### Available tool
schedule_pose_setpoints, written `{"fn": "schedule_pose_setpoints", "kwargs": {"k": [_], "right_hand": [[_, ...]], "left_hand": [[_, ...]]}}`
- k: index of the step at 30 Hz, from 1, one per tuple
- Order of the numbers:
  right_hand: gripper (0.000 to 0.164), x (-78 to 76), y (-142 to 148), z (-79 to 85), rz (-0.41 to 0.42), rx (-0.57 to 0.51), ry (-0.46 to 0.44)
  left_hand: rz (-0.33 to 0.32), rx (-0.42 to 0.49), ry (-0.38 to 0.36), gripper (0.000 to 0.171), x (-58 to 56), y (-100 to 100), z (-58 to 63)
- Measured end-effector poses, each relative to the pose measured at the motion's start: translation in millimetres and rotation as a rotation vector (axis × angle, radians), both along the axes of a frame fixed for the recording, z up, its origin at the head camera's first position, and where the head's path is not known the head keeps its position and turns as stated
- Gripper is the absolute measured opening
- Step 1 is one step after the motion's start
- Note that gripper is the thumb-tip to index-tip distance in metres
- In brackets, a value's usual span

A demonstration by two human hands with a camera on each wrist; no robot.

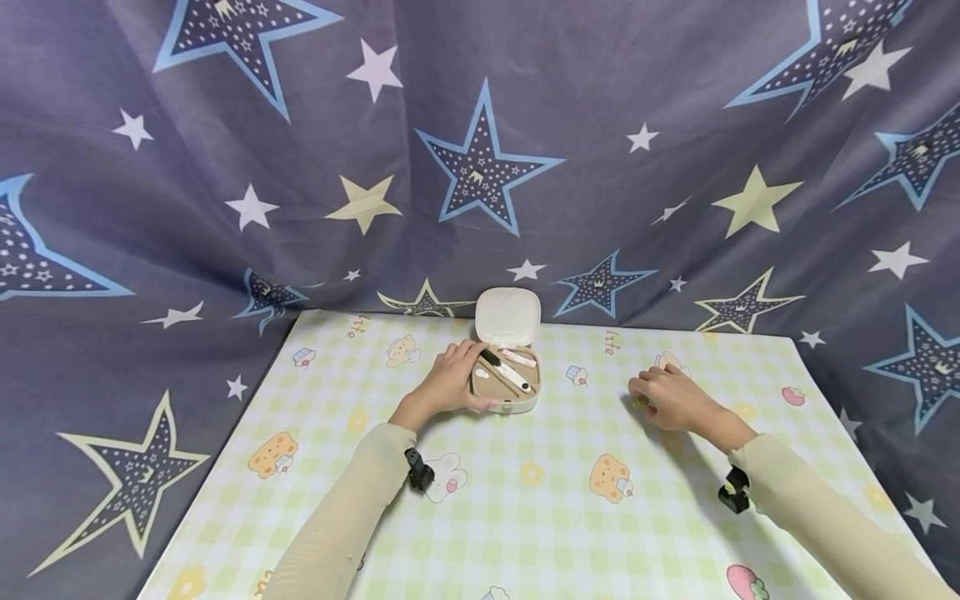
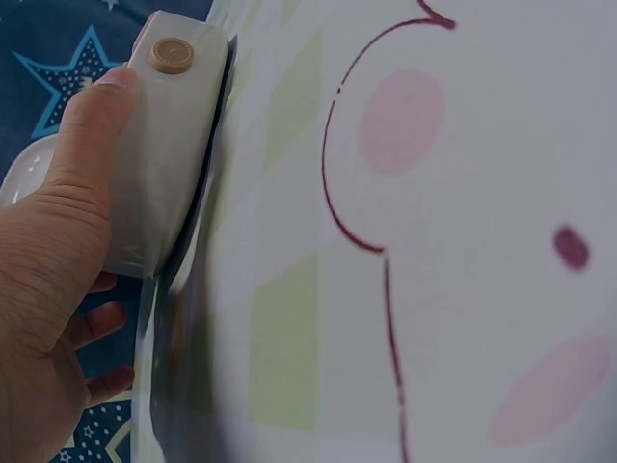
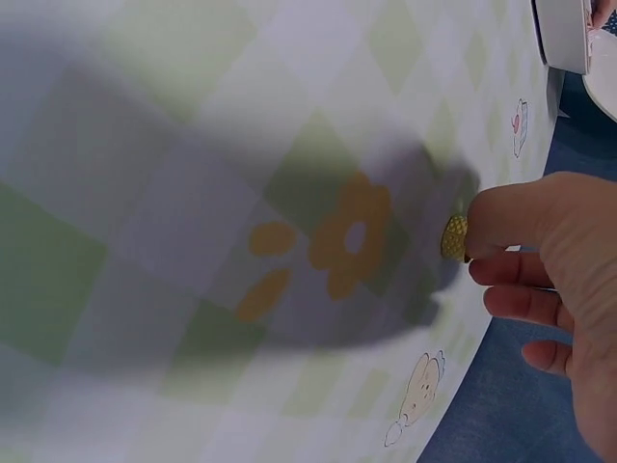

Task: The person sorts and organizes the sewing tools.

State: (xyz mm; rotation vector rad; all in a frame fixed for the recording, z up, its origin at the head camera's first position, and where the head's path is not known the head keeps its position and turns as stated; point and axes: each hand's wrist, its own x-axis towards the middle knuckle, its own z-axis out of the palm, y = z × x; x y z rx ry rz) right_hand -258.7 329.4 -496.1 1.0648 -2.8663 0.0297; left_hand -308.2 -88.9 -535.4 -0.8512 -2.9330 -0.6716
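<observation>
A small white sewing box (image 1: 516, 407) stands on the table with its lid (image 1: 507, 317) raised at the back. In its brown tray (image 1: 489, 389) lie a slim white tool with a black end (image 1: 514, 377) and a pink-and-white item (image 1: 518, 358). My left hand (image 1: 448, 379) grips the box's left side. The left wrist view shows the thumb on the front wall, near a round tan button (image 2: 172, 55). Well to the right of the box, my right hand (image 1: 670, 400) pinches a gold dimpled thimble (image 3: 454, 238) just above the tabletop; the fingers partly hide it.
A green-and-white checked cloth (image 1: 525, 517) with cartoon prints covers the table. Behind it hangs a dark curtain (image 1: 600, 208) with stars, close to the table's back edge. Black wrist cameras sit on the left sleeve (image 1: 337, 508) and right sleeve (image 1: 832, 508).
</observation>
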Motion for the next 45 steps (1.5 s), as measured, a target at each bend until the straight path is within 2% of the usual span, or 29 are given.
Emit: {"fn": "schedule_pose_setpoints", "kwargs": {"k": [5,18,33,45], "right_hand": [[0.027,0.1,-2,-0.9,0.017,-0.011,0.019],[0.036,-1.5,-5,-1.2,-0.017,0.020,0.003],[0.031,-4.7,-13,-3.1,-0.024,0.012,0.026],[0.029,-5.0,-20,-1.8,-0.003,-0.039,0.087]], "left_hand": [[-0.003,0.008,0.001,0.112,0.3,-1,-0.5],[-0.007,0.007,-0.003,0.112,1.2,-1,0.9],[-0.003,0.009,0.003,0.112,1.5,0,1.6],[-0.006,0.002,-0.002,0.111,1.0,-1,-0.2]]}}
